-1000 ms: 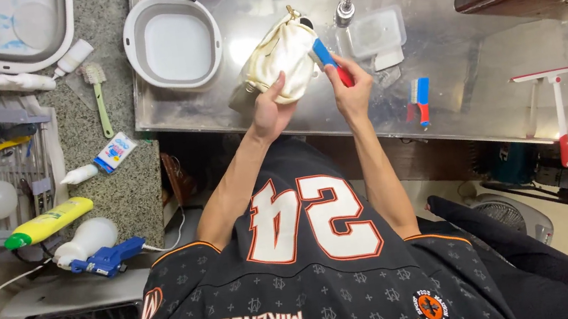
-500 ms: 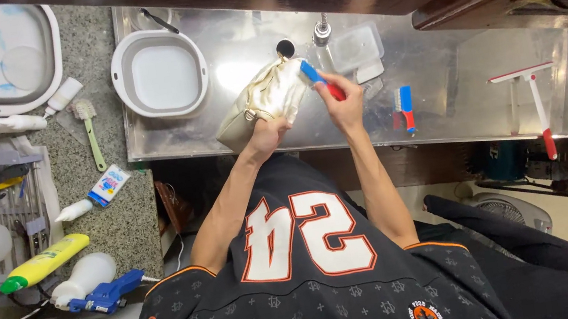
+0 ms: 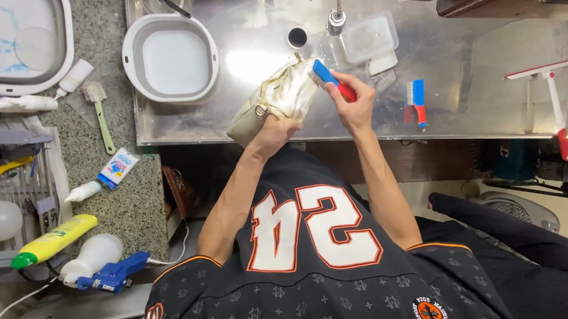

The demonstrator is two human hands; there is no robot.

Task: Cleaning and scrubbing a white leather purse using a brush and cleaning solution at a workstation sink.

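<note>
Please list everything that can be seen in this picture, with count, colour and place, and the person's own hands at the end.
bag: 1, cream, on the metal counter, held.
brush: 1, blue and red, against the bag.
metal counter: 1, silver, upper middle.
basin: 1, white, on the counter's left end.
second brush: 1, blue and red, lying right of the hands.
squeegee: 1, white and red, counter's right end.
clear box: 1, see-through, behind the hands.
round tub: 1, white, top left.
yellow bottle: 1, yellow with green cap, left.
spray bottle: 1, white with blue trigger, lower left.
left hand: 1, grip on the bag.
right hand: 1, grip on the brush.
</note>
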